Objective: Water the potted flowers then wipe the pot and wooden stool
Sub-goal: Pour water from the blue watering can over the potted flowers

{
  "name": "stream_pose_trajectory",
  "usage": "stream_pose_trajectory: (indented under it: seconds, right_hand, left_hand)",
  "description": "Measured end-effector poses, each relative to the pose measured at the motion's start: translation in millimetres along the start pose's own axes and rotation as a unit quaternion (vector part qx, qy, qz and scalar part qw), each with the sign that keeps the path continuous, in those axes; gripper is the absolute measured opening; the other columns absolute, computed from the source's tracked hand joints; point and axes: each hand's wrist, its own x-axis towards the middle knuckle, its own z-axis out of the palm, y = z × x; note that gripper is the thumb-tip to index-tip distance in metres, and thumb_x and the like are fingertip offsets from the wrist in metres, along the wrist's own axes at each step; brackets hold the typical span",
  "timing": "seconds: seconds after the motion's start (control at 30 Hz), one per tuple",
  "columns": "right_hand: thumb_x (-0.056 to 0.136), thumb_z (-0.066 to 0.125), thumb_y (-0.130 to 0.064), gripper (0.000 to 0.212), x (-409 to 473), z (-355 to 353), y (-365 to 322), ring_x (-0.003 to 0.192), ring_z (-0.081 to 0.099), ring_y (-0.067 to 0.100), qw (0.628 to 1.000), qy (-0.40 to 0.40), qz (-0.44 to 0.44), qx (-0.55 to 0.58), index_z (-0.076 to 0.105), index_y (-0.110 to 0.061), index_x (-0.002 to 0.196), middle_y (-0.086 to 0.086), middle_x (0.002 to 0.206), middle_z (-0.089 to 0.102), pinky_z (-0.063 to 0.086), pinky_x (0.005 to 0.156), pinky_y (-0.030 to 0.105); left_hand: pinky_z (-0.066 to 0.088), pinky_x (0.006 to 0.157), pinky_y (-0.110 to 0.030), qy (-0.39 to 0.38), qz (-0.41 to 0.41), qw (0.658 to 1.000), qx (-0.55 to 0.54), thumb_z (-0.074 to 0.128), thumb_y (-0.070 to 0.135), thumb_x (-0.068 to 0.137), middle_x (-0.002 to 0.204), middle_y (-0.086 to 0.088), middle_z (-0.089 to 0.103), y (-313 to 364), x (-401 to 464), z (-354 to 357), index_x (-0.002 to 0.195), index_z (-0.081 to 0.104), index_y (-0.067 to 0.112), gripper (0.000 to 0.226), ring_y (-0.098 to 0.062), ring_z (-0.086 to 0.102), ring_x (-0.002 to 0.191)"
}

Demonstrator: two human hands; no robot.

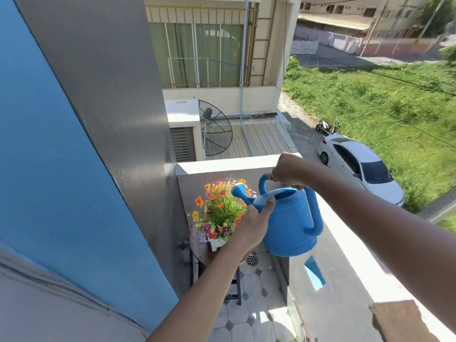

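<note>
The blue watering can (288, 218) hangs tipped over the flowers (219, 211), its rose (238, 190) right at the upper blooms. If the tilt gets steeper, water could overshoot the small white pot (217, 243) and run across the round wooden stool (199, 248) and onto the tiled floor (249, 314), leaving more to wipe. The pot sits near the middle of the stool top, and a heavy gush or a knock from the spout might tip it.

The right hand (287, 171) is closed around the can's top handle, carrying its weight. The left hand (251, 225) is half open, thumb pressed against the can's shoulder beside the spout base and fingers under it, steadying the pour.
</note>
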Motion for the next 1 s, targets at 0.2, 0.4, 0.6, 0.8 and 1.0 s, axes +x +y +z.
stream_pose_trajectory:
  seconds: [0.2,0.4,0.6,0.8,1.0]
  right_hand:
    - [0.094,0.049,-0.011,0.028,5.4,-3.9,24.8,0.05,0.05,0.018,1.0,0.003,0.01,0.023,0.061,0.001,0.116,0.004,0.06,0.05,0.051,0.056,0.032]
    - [0.096,0.048,-0.016,0.028,-0.3,-6.1,35.0,0.058,0.056,0.028,0.999,-0.003,0.046,0.007,0.063,0.008,0.099,0.018,0.074,0.061,0.043,0.044,0.025]
    - [0.093,0.054,-0.018,0.022,1.3,-4.0,39.6,0.054,0.056,0.025,0.998,-0.002,0.057,0.004,0.061,0.003,0.091,0.015,0.071,0.061,0.043,0.042,0.024]
    - [0.088,0.055,-0.016,0.027,-2.4,1.7,28.0,0.049,0.046,0.018,1.0,0.009,0.012,0.019,0.045,-0.007,0.065,0.006,0.063,0.049,0.041,0.044,0.028]
    - [0.095,0.056,-0.034,0.032,-9.9,15.1,8.3,0.048,0.057,0.027,1.0,-0.004,-0.023,-0.02,0.048,-0.003,0.094,0.017,0.072,0.064,0.039,0.041,0.023]
  left_hand:
    - [0.043,0.065,-0.031,-0.022,-0.002,1.0,0.013,0.023,0.082,0.083,0.103,-0.013,0.068,6.5,5.4,17.8,0.111,0.058,0.016,0.08,-0.018,0.061,0.085]
    - [0.044,0.064,-0.022,-0.042,0.005,0.999,0.003,0.025,0.081,0.082,0.107,-0.007,0.067,8.2,9.1,32.2,0.119,0.056,0.016,0.081,-0.011,0.062,0.092]
    - [0.04,0.059,-0.014,-0.043,0.0,0.999,0.017,0.022,0.074,0.088,0.108,-0.003,0.065,8.0,5.7,34.6,0.123,0.051,0.017,0.073,-0.006,0.058,0.085]
    - [0.053,0.074,-0.042,-0.015,-0.017,1.0,-0.021,0.026,0.089,0.076,0.106,-0.01,0.069,0.2,-6.0,28.7,0.113,0.058,0.02,0.085,-0.024,0.066,0.097]
    - [0.047,0.068,-0.042,0.02,-0.017,0.998,-0.052,0.03,0.089,0.074,0.104,-0.016,0.068,-10.6,-22.6,11.8,0.111,0.056,0.024,0.08,-0.029,0.066,0.094]
